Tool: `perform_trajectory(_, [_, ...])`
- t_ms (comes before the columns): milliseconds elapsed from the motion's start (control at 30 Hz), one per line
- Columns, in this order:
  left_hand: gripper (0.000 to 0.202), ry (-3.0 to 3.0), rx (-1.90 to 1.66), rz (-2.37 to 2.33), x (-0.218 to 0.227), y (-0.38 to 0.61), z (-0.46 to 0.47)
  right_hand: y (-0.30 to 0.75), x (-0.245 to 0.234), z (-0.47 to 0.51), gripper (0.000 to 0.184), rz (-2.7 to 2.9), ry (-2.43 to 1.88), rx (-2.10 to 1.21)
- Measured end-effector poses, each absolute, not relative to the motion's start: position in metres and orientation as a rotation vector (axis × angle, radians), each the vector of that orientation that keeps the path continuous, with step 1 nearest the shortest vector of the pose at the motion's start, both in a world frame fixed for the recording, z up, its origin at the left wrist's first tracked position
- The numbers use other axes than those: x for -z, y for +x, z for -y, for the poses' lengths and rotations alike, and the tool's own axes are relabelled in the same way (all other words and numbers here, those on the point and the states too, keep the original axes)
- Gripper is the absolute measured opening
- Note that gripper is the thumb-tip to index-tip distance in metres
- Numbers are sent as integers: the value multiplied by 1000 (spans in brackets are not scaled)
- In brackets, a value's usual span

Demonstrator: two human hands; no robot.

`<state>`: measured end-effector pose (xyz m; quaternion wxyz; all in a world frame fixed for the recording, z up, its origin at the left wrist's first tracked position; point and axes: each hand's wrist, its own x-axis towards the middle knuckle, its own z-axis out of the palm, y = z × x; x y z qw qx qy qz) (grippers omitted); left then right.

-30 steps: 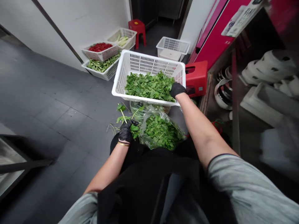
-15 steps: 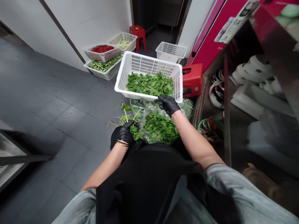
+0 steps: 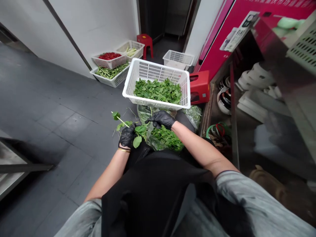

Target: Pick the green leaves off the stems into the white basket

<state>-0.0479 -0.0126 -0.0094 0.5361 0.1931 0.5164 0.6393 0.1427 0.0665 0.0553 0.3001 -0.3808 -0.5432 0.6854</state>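
Note:
Black gloves cover both of my hands. My left hand point(image 3: 127, 135) is closed around leafy green stems point(image 3: 141, 131), with leaves sticking out on both sides of the fist. Just right of it, my right hand point(image 3: 161, 119) pinches a thin stem by the same greens. Below my right hand lies a clear plastic bag point(image 3: 154, 142) with a heap of loose green leaves point(image 3: 169, 137). In front of my hands a white slotted basket point(image 3: 158, 67) holds more picked leaves point(image 3: 158, 90).
A red stool point(image 3: 200, 86) lies on its side at the basket's right. Farther off stand baskets of red chilies point(image 3: 110, 56), green pods point(image 3: 111, 70) and pale vegetables point(image 3: 130, 51), beside an upright red stool point(image 3: 145, 42). Metal shelving point(image 3: 234, 121) with dishes runs along the right.
My right hand has moved from the basket's near rim down and left to the stems in my left hand. My left hand has shifted slightly left.

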Motion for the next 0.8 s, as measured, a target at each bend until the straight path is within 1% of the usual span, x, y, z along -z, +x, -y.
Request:
perform_trajectory(100, [11,470,-1529,-1196,4,-47,9,144,-58,-63,38,1328,-1005,-1709])
perform_trajectory(200, [10,401,-1545,-1100,-3,-51,2,151,-64,-64,38,1362,-996,-1700])
perform_trajectory(333, [22,283,-1672,-1105,-9,-78,-13,169,-74,-73,38,1280,-968,-1584])
perform_trajectory(400, [21,289,-1663,-1175,-10,-86,-15,173,-73,-77,39,1238,-952,-1585])
perform_trajectory(467, [17,379,-1541,-1236,-10,-80,-11,171,-66,-78,38,1251,-925,-1666])
perform_trajectory(500, [18,431,-1457,-1239,-10,-72,-8,168,-60,-78,38,1263,-912,-1715])
perform_trajectory(600, [30,551,-1206,-1104,-10,-36,-3,163,-44,-76,37,1258,-913,-1773])
perform_trajectory(633, [32,610,-1138,-1060,-10,-26,-4,164,-40,-75,37,1253,-930,-1761])
perform_trajectory(733, [28,1033,-1071,-1177,-12,-13,-8,160,-37,-72,39,1292,-1019,-1736])
perform_trajectory(800, [29,1272,-1151,-1449,-15,-22,4,132,-42,-70,36,1379,-1024,-1799])
